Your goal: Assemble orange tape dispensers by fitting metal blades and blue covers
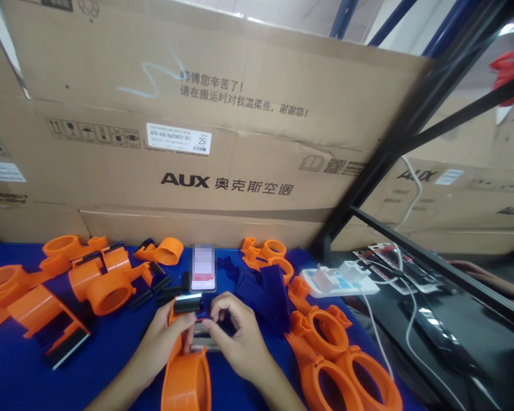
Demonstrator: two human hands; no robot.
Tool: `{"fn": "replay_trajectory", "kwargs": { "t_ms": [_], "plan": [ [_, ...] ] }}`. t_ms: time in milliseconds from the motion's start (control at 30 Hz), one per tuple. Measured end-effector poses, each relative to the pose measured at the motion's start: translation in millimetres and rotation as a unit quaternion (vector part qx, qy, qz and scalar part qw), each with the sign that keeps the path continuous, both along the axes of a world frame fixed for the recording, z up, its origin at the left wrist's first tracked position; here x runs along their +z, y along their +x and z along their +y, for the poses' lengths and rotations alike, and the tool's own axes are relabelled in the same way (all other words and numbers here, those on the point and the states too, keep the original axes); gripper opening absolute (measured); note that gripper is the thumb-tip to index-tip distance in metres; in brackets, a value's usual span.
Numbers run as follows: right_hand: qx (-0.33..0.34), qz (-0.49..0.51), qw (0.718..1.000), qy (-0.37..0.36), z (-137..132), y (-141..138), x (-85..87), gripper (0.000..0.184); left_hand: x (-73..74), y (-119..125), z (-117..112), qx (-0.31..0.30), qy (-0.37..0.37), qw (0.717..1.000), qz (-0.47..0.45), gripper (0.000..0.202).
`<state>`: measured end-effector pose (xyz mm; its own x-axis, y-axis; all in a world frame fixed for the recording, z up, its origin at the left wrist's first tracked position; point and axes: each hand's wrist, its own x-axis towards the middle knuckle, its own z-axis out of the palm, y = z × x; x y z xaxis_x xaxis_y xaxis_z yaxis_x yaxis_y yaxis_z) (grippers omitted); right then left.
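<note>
My left hand (160, 342) is closed round an orange plastic tape-dispenser body (186, 379) that lies in front of me on the blue tabletop (17, 374). At the body's far end sits a black toothed blade piece (187, 302), under my left thumb. My right hand (235, 334) is curled beside it, fingertips pinched on a small dark blue part (202, 314) at the front of the dispenser. The two hands almost touch.
Several orange dispenser bodies lie at the left (107, 279) and right (342, 359). Dark blue parts (261, 294) are heaped just right of my hands. A phone (203, 268) stands behind. A power strip (338, 282) and cables lie right. Big cardboard boxes (188, 142) wall the back.
</note>
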<state>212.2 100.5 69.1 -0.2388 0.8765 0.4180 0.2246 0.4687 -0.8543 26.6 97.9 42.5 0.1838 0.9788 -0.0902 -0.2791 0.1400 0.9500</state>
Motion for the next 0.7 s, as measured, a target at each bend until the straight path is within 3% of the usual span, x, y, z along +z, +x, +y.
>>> {"fn": "replay_trajectory", "kwargs": {
  "t_ms": [400, 700],
  "plan": [
    [0.042, -0.066, 0.997, 0.021, -2, 7, 10.4, 0.016, -5.3, -3, -3, -0.046, 0.023, 0.998, 0.025, 0.013],
    [0.043, -0.083, 0.994, 0.054, -3, 8, 7.1, 0.017, -1.9, 0, -5, -0.044, 0.017, 0.997, 0.062, 0.005]
  ]
}}
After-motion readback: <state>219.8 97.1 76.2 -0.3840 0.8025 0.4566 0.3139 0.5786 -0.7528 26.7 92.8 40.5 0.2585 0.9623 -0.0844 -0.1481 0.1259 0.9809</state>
